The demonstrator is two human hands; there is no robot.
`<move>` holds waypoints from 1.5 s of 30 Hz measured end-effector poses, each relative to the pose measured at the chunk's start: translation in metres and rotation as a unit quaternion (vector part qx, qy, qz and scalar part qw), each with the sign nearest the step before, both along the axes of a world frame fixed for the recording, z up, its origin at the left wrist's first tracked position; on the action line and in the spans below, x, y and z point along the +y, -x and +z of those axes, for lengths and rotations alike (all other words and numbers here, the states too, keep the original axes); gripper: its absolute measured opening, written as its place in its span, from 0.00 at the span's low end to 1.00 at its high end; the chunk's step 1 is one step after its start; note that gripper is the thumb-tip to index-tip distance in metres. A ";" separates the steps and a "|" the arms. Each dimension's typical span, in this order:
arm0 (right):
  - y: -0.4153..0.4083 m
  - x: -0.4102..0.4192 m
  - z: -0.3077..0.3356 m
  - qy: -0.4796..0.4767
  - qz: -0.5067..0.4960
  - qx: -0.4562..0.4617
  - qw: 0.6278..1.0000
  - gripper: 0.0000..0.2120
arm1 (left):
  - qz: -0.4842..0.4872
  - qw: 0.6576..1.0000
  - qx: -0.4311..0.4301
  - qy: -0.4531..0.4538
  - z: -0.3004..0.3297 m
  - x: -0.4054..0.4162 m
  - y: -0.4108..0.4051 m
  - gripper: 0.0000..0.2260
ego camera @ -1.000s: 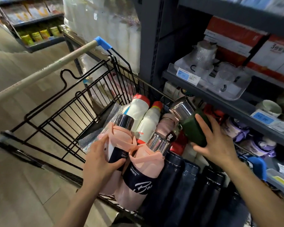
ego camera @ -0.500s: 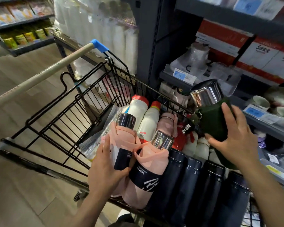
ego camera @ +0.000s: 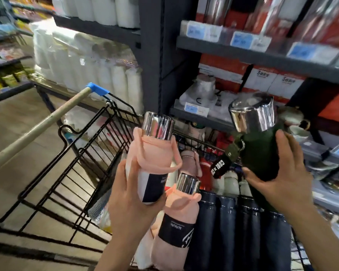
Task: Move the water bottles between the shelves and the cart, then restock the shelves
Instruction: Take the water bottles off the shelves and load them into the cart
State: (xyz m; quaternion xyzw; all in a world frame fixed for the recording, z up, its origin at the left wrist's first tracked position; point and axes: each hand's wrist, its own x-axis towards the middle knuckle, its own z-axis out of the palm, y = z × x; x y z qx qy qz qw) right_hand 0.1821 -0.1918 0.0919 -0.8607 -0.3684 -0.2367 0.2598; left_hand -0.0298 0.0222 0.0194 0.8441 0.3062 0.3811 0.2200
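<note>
The pink bottle [ego camera: 151,163] with a chrome cap is held above the cart [ego camera: 70,165], the left hand [ego camera: 133,200] wrapped round its lower body. The green bottle [ego camera: 258,151], also chrome-capped and with a black tag hanging from its strap, is up beside it, the right hand [ego camera: 278,173] curled round its sleeve. Both bottles are clear of the basket and tilted toward the shelves [ego camera: 262,57].

Below them, a second pink bottle [ego camera: 178,218] and a row of dark blue bottles [ego camera: 239,227] lie in the cart, with more bottles behind. So restocking looks barely begun: 2 bottles are lifted out but not yet shelved, and most of the load remains. Which shelf they belong on I cannot tell.
</note>
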 end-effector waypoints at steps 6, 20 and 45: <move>0.017 -0.032 0.023 -0.074 -0.062 0.019 0.995 0.54 | -0.052 0.996 -0.026 -0.064 0.024 -0.025 -0.042 0.53; -0.004 -0.282 0.080 -0.215 -0.146 -0.080 0.962 0.51 | -0.216 0.961 -0.105 -0.135 0.113 -0.266 -0.171 0.56; -0.235 -0.804 0.273 -0.287 -0.247 -0.287 0.880 0.49 | -0.445 0.815 -0.347 -0.135 0.343 -0.804 -0.509 0.58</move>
